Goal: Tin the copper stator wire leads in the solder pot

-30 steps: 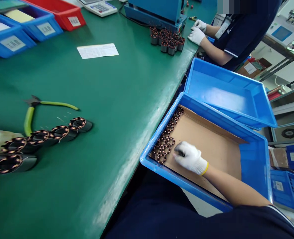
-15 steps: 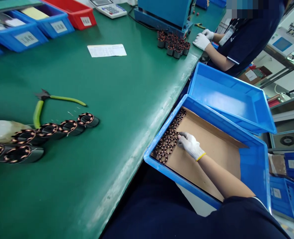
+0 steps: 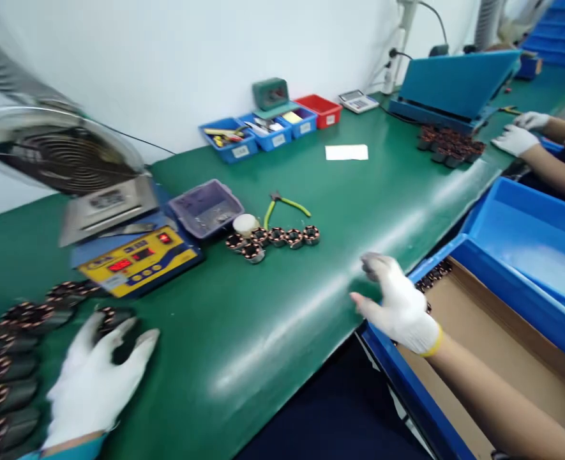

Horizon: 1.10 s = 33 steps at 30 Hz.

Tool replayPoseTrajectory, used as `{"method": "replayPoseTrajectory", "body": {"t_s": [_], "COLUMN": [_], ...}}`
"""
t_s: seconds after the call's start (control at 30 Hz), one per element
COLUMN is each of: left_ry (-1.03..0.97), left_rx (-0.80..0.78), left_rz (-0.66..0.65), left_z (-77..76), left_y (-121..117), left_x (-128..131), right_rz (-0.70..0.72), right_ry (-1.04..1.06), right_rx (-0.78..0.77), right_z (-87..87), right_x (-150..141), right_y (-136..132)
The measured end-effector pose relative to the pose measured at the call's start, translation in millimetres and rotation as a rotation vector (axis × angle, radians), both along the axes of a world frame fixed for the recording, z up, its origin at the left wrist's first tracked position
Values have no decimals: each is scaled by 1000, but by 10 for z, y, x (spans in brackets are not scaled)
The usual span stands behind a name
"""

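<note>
My left hand [image 3: 100,377], in a white glove, is at the lower left of the table with its fingers around a copper-wound motor stator [image 3: 112,317]; the grip is partly hidden. Several more stators [image 3: 4,358] stand in rows beside it. My right hand [image 3: 397,303], also gloved, is over the table's front edge by the blue tray [image 3: 387,364]. Its thumb and fingers are apart with nothing between them. Stators in the tray [image 3: 435,275] show just behind this hand. In mid-table, a short line of stators [image 3: 277,237] stands near green-handled cutters [image 3: 286,201].
A yellow-fronted machine [image 3: 141,262] with red digits stands at left, beside a purple bin [image 3: 208,207] and a white round container [image 3: 246,225]. Small parts bins [image 3: 229,140] line the wall. A co-worker's gloved hands [image 3: 516,139] are at far right, near clustered stators [image 3: 449,145].
My view has swung left, bringing my left hand and the stator rows into sight. My right hand has left the stators in the tray and risen toward the table edge, fingers opened.
</note>
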<state>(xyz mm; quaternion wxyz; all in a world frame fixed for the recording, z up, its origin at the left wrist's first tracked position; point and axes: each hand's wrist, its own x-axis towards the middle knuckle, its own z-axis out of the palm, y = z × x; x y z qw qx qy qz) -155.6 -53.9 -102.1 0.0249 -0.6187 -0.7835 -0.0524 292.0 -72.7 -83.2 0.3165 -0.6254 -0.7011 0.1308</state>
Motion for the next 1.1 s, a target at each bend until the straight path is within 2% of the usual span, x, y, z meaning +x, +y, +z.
{"method": "replayPoseTrajectory", "body": {"t_s": [0.07, 0.13, 0.2, 0.3, 0.43, 0.63, 0.77, 0.97, 1.1], "left_ry": [-49, -79, -91, -90, -79, -78, -98, -132, -146], "left_rx": [11, -3, -5, 2, 49, 45, 50, 85, 96], "left_rz": [82, 85, 50, -27, -128, -213, -242, -276, -303], "left_z": [9, 48, 89, 100, 43, 23, 19, -41, -78], "left_y": [-6, -10, -22, -44, -55, -59, -67, -68, -85], "left_x": [1, 41, 77, 68, -11, -49, -81, -152, -178], "right_rz": [116, 135, 112, 56, -33, -121, -144, -107, -103], "right_ry": [-200, -368, -504, -645, -730, -785, -724, -656, -618], "right_rx": [-34, -40, -39, -65, -120, -294, -423, -401, -454], "right_z": [168, 253, 257, 193, 174, 340, 392, 372, 406], "right_x": [-409, -768, -1033, -1254, -1350, -1440, -1464, -1349, -1313], "right_y": [353, 650, 846, 941, 903, 944, 1016, 1301, 1582]}}
